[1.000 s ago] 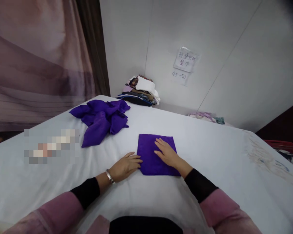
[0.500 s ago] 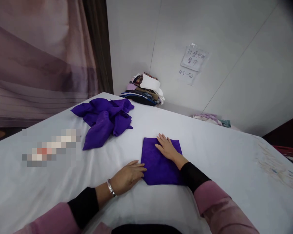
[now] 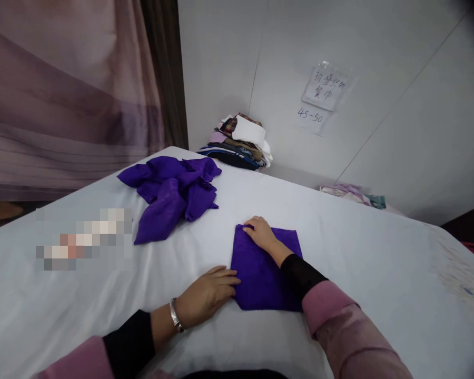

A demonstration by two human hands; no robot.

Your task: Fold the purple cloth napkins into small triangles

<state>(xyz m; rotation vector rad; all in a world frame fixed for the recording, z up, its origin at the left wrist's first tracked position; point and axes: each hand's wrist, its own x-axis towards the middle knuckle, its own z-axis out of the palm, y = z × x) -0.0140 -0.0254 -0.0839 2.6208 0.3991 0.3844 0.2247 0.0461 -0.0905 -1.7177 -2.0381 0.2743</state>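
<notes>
A purple cloth napkin (image 3: pixel 258 279) lies folded flat in a near square on the white-covered table, in front of me. My right hand (image 3: pixel 259 231) reaches over it to the far left corner, fingers bent and closed on the far edge. The fingertips there are partly hidden. At the napkin's near left side rests my left hand (image 3: pixel 207 296), palm down, its fingers stretched out and touching the edge. Farther left, more purple napkins (image 3: pixel 168 192) lie crumpled in a loose heap.
The white cloth on the table (image 3: pixel 174 273) has slight creases. Folded clothes (image 3: pixel 240 141) are stacked beyond the far edge, with more fabric (image 3: pixel 347 193) to their right. A pixelated patch covers something at left. A handwritten paper sign (image 3: pixel 324 87) hangs on the wall.
My right hand has moved left along the napkin's far side, and its spread fingers have closed at the far left corner. My left hand stays at the left edge. The view has shifted slightly.
</notes>
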